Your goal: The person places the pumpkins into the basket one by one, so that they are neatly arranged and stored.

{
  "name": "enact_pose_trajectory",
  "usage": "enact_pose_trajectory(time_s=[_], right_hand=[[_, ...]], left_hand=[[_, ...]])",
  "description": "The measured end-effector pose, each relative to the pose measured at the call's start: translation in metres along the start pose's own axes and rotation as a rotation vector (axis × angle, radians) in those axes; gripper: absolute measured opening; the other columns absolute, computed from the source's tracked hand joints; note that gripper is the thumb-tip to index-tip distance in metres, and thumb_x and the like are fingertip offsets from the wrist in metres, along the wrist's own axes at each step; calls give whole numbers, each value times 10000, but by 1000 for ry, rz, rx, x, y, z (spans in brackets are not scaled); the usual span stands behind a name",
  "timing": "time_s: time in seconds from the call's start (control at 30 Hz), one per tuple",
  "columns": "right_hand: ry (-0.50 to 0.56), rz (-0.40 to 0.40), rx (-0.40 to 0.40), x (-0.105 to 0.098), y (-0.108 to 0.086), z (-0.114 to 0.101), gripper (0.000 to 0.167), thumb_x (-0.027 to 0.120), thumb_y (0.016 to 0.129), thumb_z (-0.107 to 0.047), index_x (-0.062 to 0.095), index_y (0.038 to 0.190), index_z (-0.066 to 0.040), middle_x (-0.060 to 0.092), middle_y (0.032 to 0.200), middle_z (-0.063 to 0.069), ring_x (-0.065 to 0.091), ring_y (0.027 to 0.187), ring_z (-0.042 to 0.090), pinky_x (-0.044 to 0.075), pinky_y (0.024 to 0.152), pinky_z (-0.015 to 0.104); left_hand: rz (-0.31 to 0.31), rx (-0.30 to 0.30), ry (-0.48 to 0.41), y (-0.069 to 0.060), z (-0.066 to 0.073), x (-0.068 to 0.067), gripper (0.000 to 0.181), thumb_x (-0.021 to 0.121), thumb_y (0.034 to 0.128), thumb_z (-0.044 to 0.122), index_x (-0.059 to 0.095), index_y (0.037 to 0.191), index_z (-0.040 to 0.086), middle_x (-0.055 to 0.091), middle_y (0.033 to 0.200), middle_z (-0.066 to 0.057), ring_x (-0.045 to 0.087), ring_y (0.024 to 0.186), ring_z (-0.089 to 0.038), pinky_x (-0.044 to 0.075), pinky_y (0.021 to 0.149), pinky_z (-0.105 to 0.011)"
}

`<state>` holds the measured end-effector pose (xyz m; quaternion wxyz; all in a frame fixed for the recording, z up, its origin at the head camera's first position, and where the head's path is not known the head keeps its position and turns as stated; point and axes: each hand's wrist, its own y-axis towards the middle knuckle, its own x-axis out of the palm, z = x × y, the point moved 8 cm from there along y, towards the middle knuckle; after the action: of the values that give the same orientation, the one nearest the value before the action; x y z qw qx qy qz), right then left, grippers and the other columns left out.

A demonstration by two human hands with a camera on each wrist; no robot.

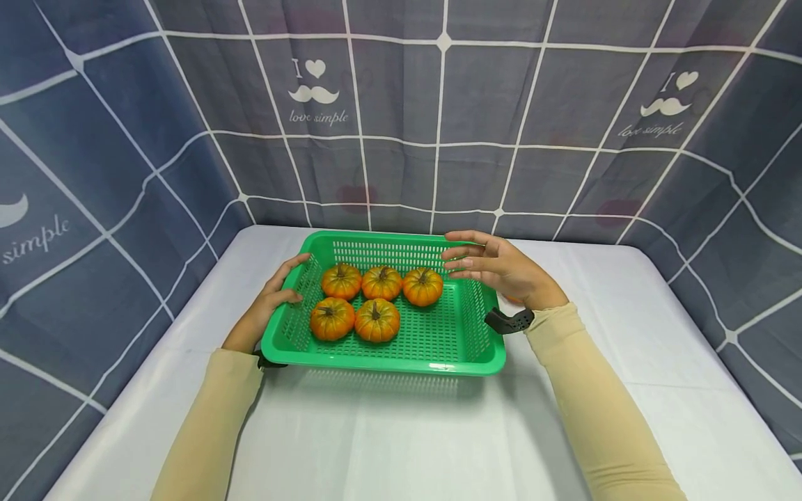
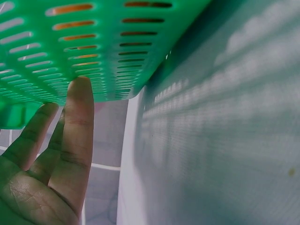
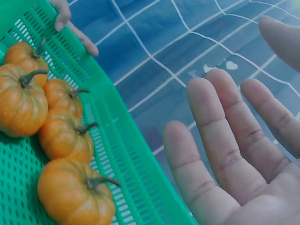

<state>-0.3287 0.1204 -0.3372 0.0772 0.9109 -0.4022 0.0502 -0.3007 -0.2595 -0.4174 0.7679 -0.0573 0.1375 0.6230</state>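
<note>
A green plastic basket (image 1: 432, 365) holds several small orange pumpkins (image 1: 376, 321) with brown stems, gathered toward its left side. My left hand (image 1: 266, 306) grips the basket's left side, with the thumb over the rim. In the left wrist view, the fingers (image 2: 78, 122) reach against its slotted wall. The basket appears lifted off the table, its shadow falling beneath. Over the right rear corner hovers my right hand (image 1: 495, 264), fingers extended and apart, holding nothing. The right wrist view shows its spread fingers (image 3: 213, 122) beside the basket.
A white cloth covers the table (image 1: 376, 438). Part of an orange thing (image 1: 514, 300) shows just right of the basket, mostly hidden by my right wrist. Dark grey checked curtains (image 1: 401, 90) stand behind and on both sides.
</note>
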Motion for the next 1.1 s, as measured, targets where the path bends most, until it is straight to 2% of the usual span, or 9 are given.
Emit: enact_pose_trajectory(time_s=[0.27, 0.47, 0.6, 0.67, 0.77, 0.87, 1.1], right_hand=[[40, 87, -64, -27, -20, -7, 439, 541, 1037, 93, 653, 1390, -143, 711, 1253, 117, 721, 1130, 253, 551, 1045, 359], [87, 182, -128, -43, -37, -16, 407, 525, 1052, 97, 701, 1345, -125, 711, 1252, 92, 714, 1135, 247, 554, 1041, 352], [125, 277, -164, -55, -48, -15, 387, 533, 1051, 102, 704, 1340, -89, 713, 1231, 96, 728, 1116, 247, 564, 1022, 338], [154, 322, -199, -61, -53, -14, 382, 533, 1044, 125, 710, 1323, -67, 731, 1204, 94, 737, 1104, 243, 572, 1006, 333], [192, 391, -265, -71, -60, -10, 374, 527, 1033, 155, 709, 1297, -40, 751, 1182, 96, 746, 1100, 231, 576, 995, 324], [185, 480, -344, -81, -68, -5, 366, 551, 1015, 173, 711, 1280, -23, 764, 1166, 90, 752, 1079, 209, 576, 987, 306], [197, 685, -504, -107, -86, 14, 355, 617, 961, 216, 732, 1232, 17, 775, 1119, 97, 750, 1050, 207, 577, 968, 278]], left_hand=[[-11, -25, -17, 0, -2, 1, 879, 502, 896, 48, 262, 1732, 175, 77, 1815, -51, 180, 1600, -387, 315, 1117, -556], [-9, -21, -6, -1, 1, 0, 887, 505, 893, 45, 258, 1735, 175, 71, 1817, -55, 145, 1617, -386, 315, 1092, -543], [-5, -18, 3, -1, 0, 0, 881, 504, 894, 46, 262, 1733, 164, 64, 1819, -63, 115, 1628, -385, 300, 1094, -545], [-8, -30, -18, -1, -1, 0, 886, 500, 894, 45, 257, 1735, 179, 69, 1818, -49, 163, 1612, -393, 315, 1111, -546], [-4, -26, -9, 0, -2, -1, 886, 497, 893, 51, 259, 1735, 188, 66, 1818, -39, 135, 1622, -384, 293, 1115, -572], [-3, -15, -6, 0, -2, -1, 882, 499, 894, 52, 262, 1733, 179, 64, 1818, -41, 102, 1631, -380, 266, 1126, -610], [-7, -12, -19, 0, -2, 1, 879, 508, 893, 54, 264, 1731, 160, 65, 1818, -70, 95, 1633, -390, 270, 1122, -602]])
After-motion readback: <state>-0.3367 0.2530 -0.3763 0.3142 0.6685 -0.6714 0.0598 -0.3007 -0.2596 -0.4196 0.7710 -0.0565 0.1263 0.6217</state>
